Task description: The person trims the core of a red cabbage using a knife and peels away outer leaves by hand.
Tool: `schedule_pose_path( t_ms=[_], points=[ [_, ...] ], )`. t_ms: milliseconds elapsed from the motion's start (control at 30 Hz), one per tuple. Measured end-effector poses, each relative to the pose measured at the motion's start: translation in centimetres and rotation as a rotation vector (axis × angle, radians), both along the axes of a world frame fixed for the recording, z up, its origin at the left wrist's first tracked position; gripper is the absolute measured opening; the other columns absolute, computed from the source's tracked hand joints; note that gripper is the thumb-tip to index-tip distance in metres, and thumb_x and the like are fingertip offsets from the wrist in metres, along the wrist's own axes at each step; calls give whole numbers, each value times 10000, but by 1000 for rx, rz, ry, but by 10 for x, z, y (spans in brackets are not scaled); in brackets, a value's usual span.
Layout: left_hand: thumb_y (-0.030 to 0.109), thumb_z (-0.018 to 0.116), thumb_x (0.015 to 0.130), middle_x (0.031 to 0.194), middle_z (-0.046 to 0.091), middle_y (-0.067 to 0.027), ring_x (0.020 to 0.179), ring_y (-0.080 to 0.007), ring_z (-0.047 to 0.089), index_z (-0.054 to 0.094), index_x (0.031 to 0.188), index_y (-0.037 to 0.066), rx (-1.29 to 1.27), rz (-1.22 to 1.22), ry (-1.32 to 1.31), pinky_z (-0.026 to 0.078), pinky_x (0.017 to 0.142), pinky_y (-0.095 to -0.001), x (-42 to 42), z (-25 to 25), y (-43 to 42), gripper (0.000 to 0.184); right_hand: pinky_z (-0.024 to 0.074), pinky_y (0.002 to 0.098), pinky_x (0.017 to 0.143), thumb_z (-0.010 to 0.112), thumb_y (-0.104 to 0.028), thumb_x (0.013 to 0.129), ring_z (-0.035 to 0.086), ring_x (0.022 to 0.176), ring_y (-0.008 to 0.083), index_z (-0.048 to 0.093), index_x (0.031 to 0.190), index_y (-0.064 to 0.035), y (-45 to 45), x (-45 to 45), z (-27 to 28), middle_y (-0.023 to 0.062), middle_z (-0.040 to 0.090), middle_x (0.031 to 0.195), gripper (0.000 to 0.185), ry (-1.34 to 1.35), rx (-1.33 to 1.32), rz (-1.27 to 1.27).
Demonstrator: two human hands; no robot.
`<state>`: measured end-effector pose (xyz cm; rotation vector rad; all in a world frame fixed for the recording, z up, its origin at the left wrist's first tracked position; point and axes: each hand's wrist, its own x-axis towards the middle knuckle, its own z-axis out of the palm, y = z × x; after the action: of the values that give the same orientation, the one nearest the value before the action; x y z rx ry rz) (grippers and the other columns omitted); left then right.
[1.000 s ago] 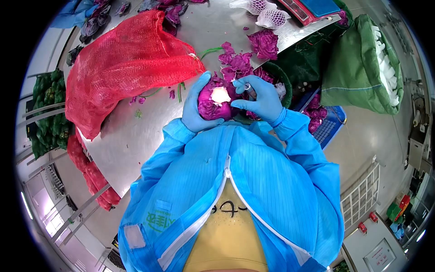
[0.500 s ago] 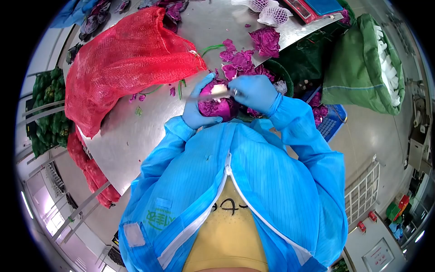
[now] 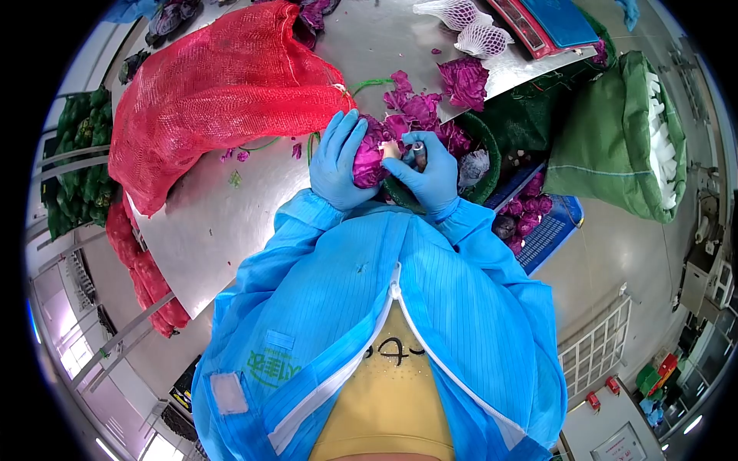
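Note:
A purple cabbage (image 3: 369,157) is held at the near edge of the metal table, its pale stem end turned to the right. My left hand (image 3: 336,161), in a blue glove, presses round its left side with the fingers pointing up. At the stem end is my right hand (image 3: 433,175), also gloved, with thumb and fingers curled round a knife (image 3: 419,157). Its dark handle shows; the blade cannot be made out. Loose purple leaves (image 3: 417,107) lie just beyond the cabbage, and a green-rimmed bin (image 3: 490,157) is beside my right hand.
A full red mesh sack (image 3: 223,100) covers the table's left side. White foam nets (image 3: 483,40) and a red scale (image 3: 523,27) stand at the back right. Blue crate (image 3: 557,230) with small cabbages and a green bag (image 3: 611,146) are to the right.
The cabbage has been turned so its stem end faces right. The knife blade no longer lies across it, my right hand has come lower and left, and my left fingers now point up.

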<state>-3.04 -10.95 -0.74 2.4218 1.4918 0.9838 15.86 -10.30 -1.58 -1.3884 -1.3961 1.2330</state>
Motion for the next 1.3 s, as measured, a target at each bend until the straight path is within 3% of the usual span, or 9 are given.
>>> schedule_pose_path(
  t_ms=[100,333,400,567,700,767,867,1200,1300],
  points=[
    [220,790,537,1379,425,-211,1264,-414,424,450,1323,24,21,40,-20,376,1044,-478,7,-3,1,879,489,322,576,809,-528,623,607,685,193,552,1004,-87,-1,-5,0,65,593,814,637,-230,257,14],
    [243,802,514,1382,419,-187,1274,-400,412,402,1357,52,-106,60,-40,385,1048,-457,6,-17,-3,953,489,356,556,750,-451,728,630,667,265,534,994,-95,12,-3,-11,93,603,773,494,-403,145,189],
    [247,807,513,1377,422,-185,1275,-396,410,395,1360,51,-156,64,-62,385,1051,-450,6,-30,-5,962,489,387,544,717,-345,761,632,664,281,530,990,-95,11,-7,-19,89,613,763,387,-507,402,294],
    [249,814,520,1366,431,-182,1275,-389,412,391,1357,51,-300,155,-200,388,1053,-436,8,-37,-12,958,508,361,563,674,-178,771,648,644,248,578,901,-106,20,2,-53,95,633,753,176,-348,304,-2],
    [226,812,551,1351,441,-200,1249,-408,434,412,1332,33,-59,112,-118,390,1044,-462,4,-46,-7,899,506,315,574,725,-264,797,643,622,213,616,1041,-67,23,-2,-49,109,654,768,331,-185,103,-179],
    [212,811,558,1345,451,-184,1235,-433,441,448,1307,41,33,101,-56,399,1031,-481,2,-54,-2,850,511,314,663,757,-348,769,639,712,229,623,1074,-39,27,-6,-54,115,660,842,455,175,-326,-87],
    [215,815,557,1326,464,-174,1230,-451,437,442,1312,41,87,101,-39,401,1024,-495,-1,-65,-1,859,496,321,755,779,-387,737,622,827,226,632,1054,-18,31,-13,-74,127,650,944,508,-41,17,3],
    [471,885,508,1405,294,-239,1319,-455,295,238,1439,60,55,17,-313,300,1074,-527,-26,-67,-25,1206,479,294,829,791,-288,729,614,924,167,639,1075,-13,20,-7,-59,112,643,1038,468,80,-147,132],
    [477,907,460,1430,255,-261,1355,-403,269,166,1448,22,-163,49,-390,255,1124,-445,-34,-57,-12,1316,456,242,798,779,-163,760,546,876,83,602,1141,5,19,-3,-68,27,613,1012,453,121,-119,175]
  ],
)
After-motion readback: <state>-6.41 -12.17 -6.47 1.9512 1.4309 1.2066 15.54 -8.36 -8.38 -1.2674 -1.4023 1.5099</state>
